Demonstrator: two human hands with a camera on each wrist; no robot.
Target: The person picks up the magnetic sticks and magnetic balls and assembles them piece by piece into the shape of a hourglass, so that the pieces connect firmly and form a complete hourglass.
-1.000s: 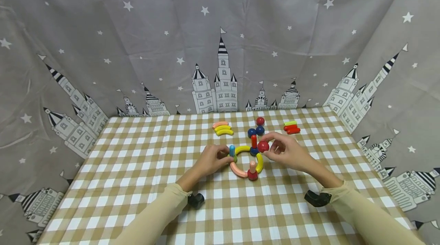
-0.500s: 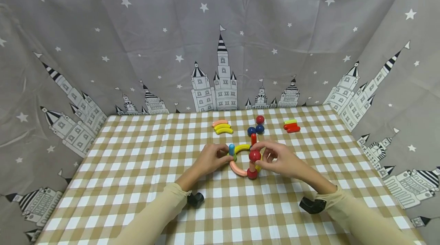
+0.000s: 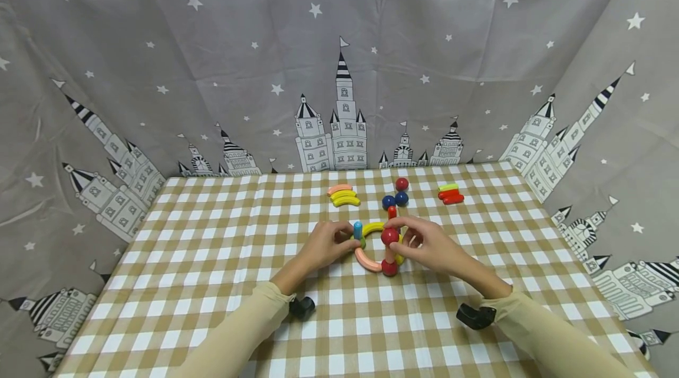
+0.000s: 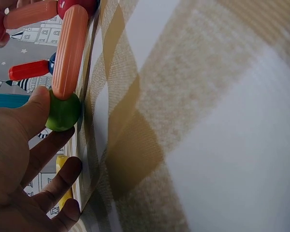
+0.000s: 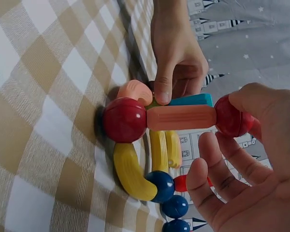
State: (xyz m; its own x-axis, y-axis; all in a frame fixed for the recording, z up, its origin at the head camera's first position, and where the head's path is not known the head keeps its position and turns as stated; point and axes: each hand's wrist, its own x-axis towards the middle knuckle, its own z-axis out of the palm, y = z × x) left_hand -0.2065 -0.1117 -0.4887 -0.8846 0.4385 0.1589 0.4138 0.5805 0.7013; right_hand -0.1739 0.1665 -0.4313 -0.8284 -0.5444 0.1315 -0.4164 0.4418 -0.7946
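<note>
In the head view my right hand (image 3: 432, 246) pinches a red ball (image 3: 389, 236) between thumb and index finger. That ball touches the top end of an upright peach rod (image 5: 181, 117), which rises from a lower red ball (image 5: 124, 120). My left hand (image 3: 325, 245) holds a green ball (image 4: 64, 113) at the ring's left side, where a blue rod (image 3: 358, 229) stands up. Curved sticks, one peach (image 3: 367, 260) and others yellow (image 3: 373, 227), link the balls into a ring on the table. A red rod (image 3: 392, 211) stands at the back; my right fingers partly hide its base.
Behind the ring lie two dark blue balls (image 3: 401, 198) and a loose red ball (image 3: 402, 184). Spare curved sticks (image 3: 346, 197) lie back left, short red and lime rods (image 3: 450, 195) back right. A checkered cloth (image 3: 212, 283) covers the table; a grey curtain (image 3: 239, 42) hangs behind.
My right hand has carried the red ball left from beside the ring and brought it onto the upright peach rod. My left hand keeps its place at the green ball.
</note>
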